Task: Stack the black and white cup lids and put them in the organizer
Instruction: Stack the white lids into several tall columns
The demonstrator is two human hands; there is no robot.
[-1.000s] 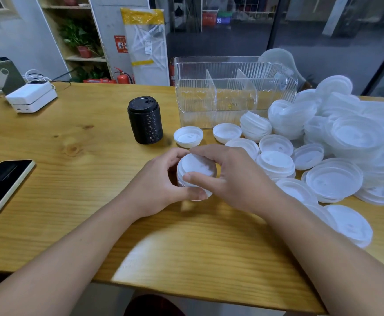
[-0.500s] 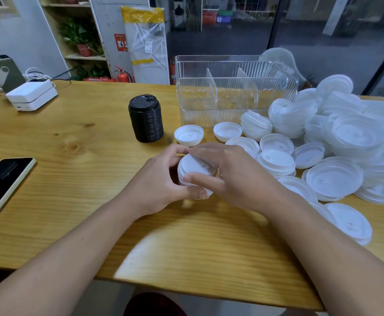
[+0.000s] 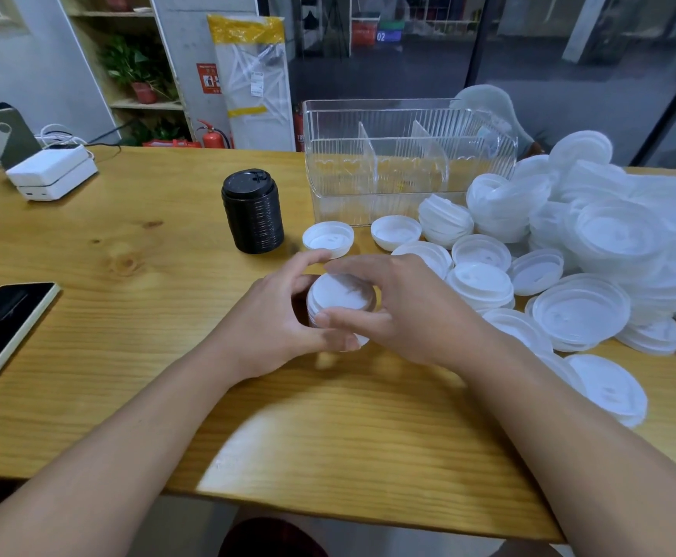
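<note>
A short stack of white lids (image 3: 338,297) stands on the wooden table (image 3: 127,299) between my hands. My left hand (image 3: 276,319) cups its left side with curled fingers. From the right, my right hand (image 3: 400,311) grips the same stack, thumb in front and fingers arched over its top. A tall stack of black lids (image 3: 253,211) stands upright behind and to the left. The clear ribbed organizer (image 3: 408,154) with two dividers sits at the back with nothing visible inside. Several loose white lids (image 3: 481,275) lie to the right.
A large heap of bigger white lids (image 3: 617,243) fills the right side of the table. A phone (image 3: 3,331) lies face up near the left edge. A white box (image 3: 51,172) with cables sits at the far left back.
Both hands stay on the white stack. My right fingers have shifted slightly over its top; the stack has barely moved.
</note>
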